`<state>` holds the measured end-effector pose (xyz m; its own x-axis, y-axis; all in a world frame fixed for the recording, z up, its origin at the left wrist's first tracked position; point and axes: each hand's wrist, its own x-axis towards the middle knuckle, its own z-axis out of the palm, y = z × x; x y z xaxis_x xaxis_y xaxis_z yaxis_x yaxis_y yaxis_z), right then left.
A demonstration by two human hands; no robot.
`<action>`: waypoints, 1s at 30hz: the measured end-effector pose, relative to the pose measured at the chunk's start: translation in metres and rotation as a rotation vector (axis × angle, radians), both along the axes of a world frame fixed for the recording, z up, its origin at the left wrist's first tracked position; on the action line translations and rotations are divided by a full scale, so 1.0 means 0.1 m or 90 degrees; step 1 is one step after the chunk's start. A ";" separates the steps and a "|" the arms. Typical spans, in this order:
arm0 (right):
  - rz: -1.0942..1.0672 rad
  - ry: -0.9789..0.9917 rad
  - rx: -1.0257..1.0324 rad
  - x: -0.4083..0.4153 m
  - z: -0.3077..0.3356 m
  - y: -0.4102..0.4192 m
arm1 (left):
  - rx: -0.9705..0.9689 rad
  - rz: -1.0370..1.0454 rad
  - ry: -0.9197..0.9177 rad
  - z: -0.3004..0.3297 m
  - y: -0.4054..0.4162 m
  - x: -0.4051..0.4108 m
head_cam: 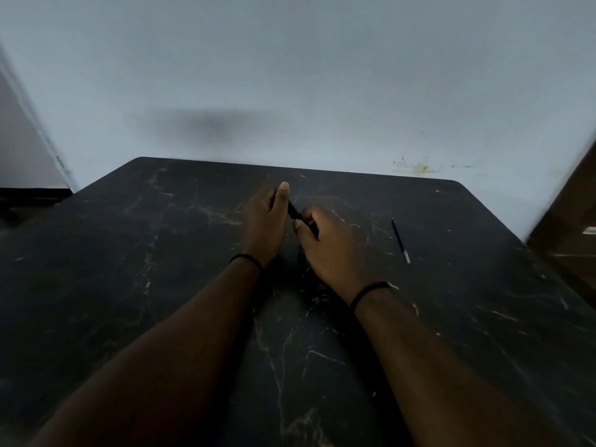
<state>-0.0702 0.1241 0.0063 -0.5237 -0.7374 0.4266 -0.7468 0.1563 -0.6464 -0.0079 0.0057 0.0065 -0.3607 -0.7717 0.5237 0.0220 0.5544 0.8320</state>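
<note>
Fingers [308, 215] of a person's right hand [329, 246] curl round the near end of a dark pen barrel [294, 212], while the left hand [264, 221] holds its far end. The left thumb stands straight up along the barrel, and the other left fingers are hidden behind the hand. The barrel runs slantwise between the two sets of fingers, with only a short stretch showing in the gap, just above a black, marble-veined desk [129, 285]. Whether it touches the surface cannot be told in the dim light.

To the right of the fingers and well apart from them, a thin refill [400, 240] lies flat on the desk, its pale tip pointing toward the person. A dark wristband [246, 258] circles the left wrist nearer than the fingers, and a second band [367, 290] circles the right. Beyond the fingers, the desk's far edge meets a pale wall [290, 75] marked with a yellowish smear off to the right.
</note>
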 end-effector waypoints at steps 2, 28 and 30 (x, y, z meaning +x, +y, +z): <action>-0.070 0.026 -0.029 -0.06 0.04 0.03 | 0.012 -0.002 0.002 -0.01 0.00 0.00; -0.208 0.006 0.115 -0.56 -0.16 0.00 | 0.102 -0.012 0.000 -0.01 -0.03 -0.02; -0.222 0.042 0.129 -0.55 -0.15 -0.01 | 0.106 -0.014 0.005 -0.01 -0.03 -0.02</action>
